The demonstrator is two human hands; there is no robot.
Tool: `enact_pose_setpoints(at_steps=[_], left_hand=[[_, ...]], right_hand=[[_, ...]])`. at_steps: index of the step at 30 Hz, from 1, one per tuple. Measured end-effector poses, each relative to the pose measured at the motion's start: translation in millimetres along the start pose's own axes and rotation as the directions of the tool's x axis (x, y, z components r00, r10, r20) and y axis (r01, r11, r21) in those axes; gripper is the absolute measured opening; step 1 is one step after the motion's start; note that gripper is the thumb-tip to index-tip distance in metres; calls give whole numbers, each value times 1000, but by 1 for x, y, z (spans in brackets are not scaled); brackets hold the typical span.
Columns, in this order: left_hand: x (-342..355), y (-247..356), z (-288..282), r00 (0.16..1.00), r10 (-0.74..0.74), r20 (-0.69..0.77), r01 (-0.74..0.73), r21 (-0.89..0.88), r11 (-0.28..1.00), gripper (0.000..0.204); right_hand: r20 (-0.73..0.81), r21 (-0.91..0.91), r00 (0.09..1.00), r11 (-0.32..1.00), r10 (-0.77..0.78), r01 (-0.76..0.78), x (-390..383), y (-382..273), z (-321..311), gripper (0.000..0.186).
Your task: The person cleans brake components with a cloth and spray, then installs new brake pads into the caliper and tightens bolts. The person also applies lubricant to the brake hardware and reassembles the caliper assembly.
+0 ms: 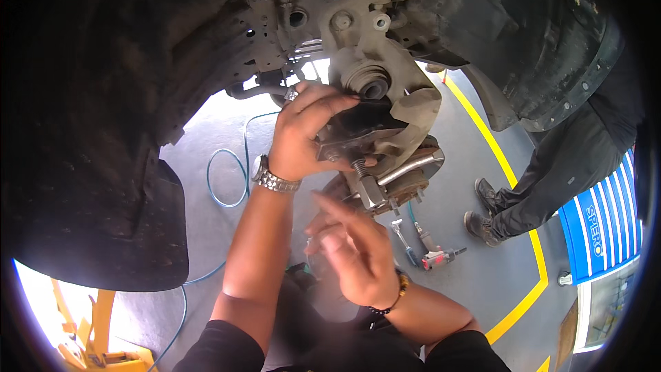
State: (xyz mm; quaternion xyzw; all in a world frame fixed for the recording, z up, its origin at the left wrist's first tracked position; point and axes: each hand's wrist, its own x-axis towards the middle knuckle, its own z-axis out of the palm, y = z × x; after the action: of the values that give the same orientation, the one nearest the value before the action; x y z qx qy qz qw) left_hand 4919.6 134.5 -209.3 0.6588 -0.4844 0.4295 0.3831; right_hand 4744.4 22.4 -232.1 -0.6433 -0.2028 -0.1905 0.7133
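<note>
My left hand [310, 127], with a steel watch on its wrist, is wrapped round the side of a dark metal puller [361, 124] under the steering knuckle [406, 83]. From the puller a threaded bolt with a large hex head [370, 193] points down toward me. A bright metal bar [412, 167] lies beside that head, in front of the rusty wheel hub [413, 186]. Below the bolt is my right hand [358, 258], with a beaded bracelet. Its fingers are apart and partly smeared by motion, and I see nothing held in them.
The black wheel arch [89, 131] curves round above and to the left. On the floor lie an impact wrench [441, 258], a ratchet [403, 234] and a looped air hose [210, 179]. At right stand a person's legs [551, 165] and a blue cabinet [599, 224]; a yellow stand [103, 324] is lower left.
</note>
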Motion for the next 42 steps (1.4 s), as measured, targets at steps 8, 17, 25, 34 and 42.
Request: enact_pose_setpoints(at_steps=[8,17,25,34,42], left_hand=[[-4,2,-6,1000,-22,-1,22,39,999,73],[-3,1,-4,999,-32,-27,32,9,999,69],[-1,3,-2,999,-40,-15,41,23,999,73],[-8,-5,0,997,-70,-25,70,-33,997,90],[-10,-5,0,992,-120,-32,118,-70,991,94]], right_hand=[[652,-756,693,-189,-308,627,44,-57,-49,37],[628,-773,719,-134,-297,620,58,-45,-54,43],[-199,-446,940,880,-277,165,42,3,-21,38],[611,-738,627,-61,-484,672,81,-61,-64,34],[934,-357,283,-527,-218,771,98,-69,-79,24]])
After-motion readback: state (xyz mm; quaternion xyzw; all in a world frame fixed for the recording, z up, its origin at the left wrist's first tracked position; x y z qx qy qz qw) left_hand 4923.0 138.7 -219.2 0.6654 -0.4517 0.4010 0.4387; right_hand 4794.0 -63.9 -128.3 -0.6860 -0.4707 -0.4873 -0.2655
